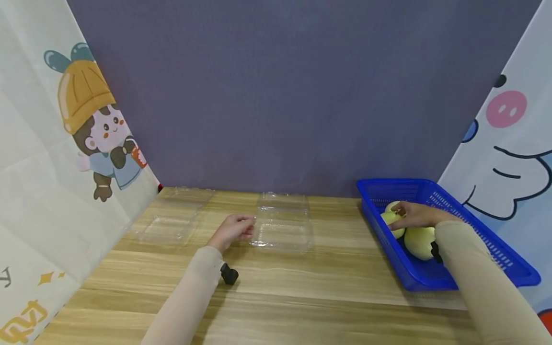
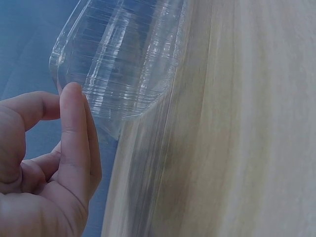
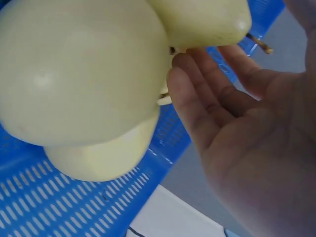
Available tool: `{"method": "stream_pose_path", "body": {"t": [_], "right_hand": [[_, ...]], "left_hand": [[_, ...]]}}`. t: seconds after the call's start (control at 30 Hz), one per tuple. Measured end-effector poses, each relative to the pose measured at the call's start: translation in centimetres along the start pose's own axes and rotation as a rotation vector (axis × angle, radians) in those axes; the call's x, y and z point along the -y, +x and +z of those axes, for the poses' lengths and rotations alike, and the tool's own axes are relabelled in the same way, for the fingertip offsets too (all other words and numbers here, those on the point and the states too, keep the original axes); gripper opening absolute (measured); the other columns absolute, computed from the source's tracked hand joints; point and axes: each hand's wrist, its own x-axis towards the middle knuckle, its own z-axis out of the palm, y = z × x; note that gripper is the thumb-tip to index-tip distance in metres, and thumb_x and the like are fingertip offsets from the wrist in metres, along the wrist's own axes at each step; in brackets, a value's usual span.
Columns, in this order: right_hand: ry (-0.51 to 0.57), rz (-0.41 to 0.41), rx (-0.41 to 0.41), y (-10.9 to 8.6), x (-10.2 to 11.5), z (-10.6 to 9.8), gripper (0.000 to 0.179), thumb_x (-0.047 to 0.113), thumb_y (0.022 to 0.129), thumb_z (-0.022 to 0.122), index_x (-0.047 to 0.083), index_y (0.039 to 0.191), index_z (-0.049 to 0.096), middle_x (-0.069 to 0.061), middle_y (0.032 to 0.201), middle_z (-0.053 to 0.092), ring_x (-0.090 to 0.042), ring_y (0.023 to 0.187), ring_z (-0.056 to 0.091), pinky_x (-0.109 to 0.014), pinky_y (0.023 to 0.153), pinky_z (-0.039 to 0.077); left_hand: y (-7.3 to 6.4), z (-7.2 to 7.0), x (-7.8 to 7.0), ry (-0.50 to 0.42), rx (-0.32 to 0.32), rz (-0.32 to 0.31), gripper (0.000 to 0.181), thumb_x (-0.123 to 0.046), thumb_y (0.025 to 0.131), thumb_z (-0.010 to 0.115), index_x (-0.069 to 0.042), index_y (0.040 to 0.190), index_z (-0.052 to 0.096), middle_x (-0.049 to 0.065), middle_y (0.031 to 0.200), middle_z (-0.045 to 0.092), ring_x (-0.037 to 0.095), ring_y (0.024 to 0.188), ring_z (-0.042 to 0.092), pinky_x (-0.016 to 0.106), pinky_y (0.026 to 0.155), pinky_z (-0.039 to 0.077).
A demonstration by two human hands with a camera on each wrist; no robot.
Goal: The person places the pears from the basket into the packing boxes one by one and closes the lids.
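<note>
My left hand pinches the near left corner of a clear plastic clamshell box, which lies with its lid spread back on the table. The left wrist view shows thumb and fingers meeting at the rim of that plastic box. Inside a blue basket, my right hand has thumb and fingers around a pale green pear. In the right wrist view this pear has its stem out to the side, above the fingertips. A larger pear is beside it.
A second clear clamshell box lies at the left of the wooden table. Another pear is farther back in the basket. A dark grey panel stands behind, with printed white sheets at both sides.
</note>
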Motion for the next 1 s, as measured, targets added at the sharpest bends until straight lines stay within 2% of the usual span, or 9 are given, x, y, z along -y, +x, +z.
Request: {"method": "stream_pose_path", "body": {"t": [0.23,0.37,0.5,0.67,0.9,1.0], "right_hand": [[0.01,-0.038,0.034,0.7,-1.0,0.4,0.079,0.028,0.084,0.077,-0.016,0.138,0.04,-0.04,0.131,0.046,-0.054,0.12,0.047,-0.061,0.098,0.046],[0.046,0.015,0.096,0.9,-1.5,0.7,0.088,0.026,0.082,0.076,-0.015,0.145,0.03,-0.037,0.131,0.044,-0.048,0.118,0.047,-0.056,0.095,0.047],[0.03,0.076,0.143,1.1,-1.9,1.0,0.095,0.027,0.081,0.074,-0.014,0.148,0.021,-0.031,0.125,0.045,-0.044,0.112,0.045,-0.054,0.093,0.044],[0.026,0.068,0.148,1.2,-2.3,1.2,0.092,0.027,0.081,0.073,-0.015,0.144,0.021,-0.027,0.116,0.047,-0.042,0.108,0.046,-0.049,0.09,0.043],[-0.007,0.102,0.111,1.1,-2.5,1.3,0.095,0.039,0.088,0.07,-0.022,0.142,0.022,-0.044,0.133,0.039,-0.056,0.123,0.039,-0.066,0.099,0.039],[-0.018,0.098,0.091,1.0,-2.6,1.5,0.094,0.041,0.088,0.072,-0.022,0.141,0.025,-0.045,0.134,0.039,-0.057,0.123,0.04,-0.066,0.099,0.04]], "left_hand": [[0.0,-0.1,-0.1,-0.001,0.006,0.001,0.04,-0.012,0.102,0.058,0.014,0.133,0.052,0.018,0.1,0.063,0.016,0.079,0.062,0.023,0.07,0.058],[0.0,-0.2,-0.1,0.002,0.009,0.003,0.042,-0.013,0.102,0.06,0.014,0.133,0.052,0.018,0.1,0.064,0.016,0.078,0.062,0.023,0.07,0.058],[-0.1,-0.2,-0.1,0.006,0.019,0.009,0.042,-0.013,0.102,0.059,0.014,0.133,0.052,0.018,0.099,0.064,0.016,0.078,0.062,0.024,0.07,0.059],[0.0,-0.1,0.0,0.008,0.015,0.003,0.04,-0.012,0.103,0.058,0.014,0.133,0.053,0.019,0.101,0.063,0.017,0.079,0.062,0.025,0.071,0.059],[0.0,0.0,0.0,0.015,0.004,0.001,0.039,-0.012,0.102,0.058,0.013,0.131,0.054,0.021,0.103,0.063,0.019,0.081,0.063,0.026,0.073,0.06],[0.1,-0.1,0.0,0.015,0.002,0.002,0.038,-0.012,0.102,0.058,0.013,0.131,0.054,0.021,0.103,0.063,0.019,0.082,0.062,0.027,0.074,0.06]]}}
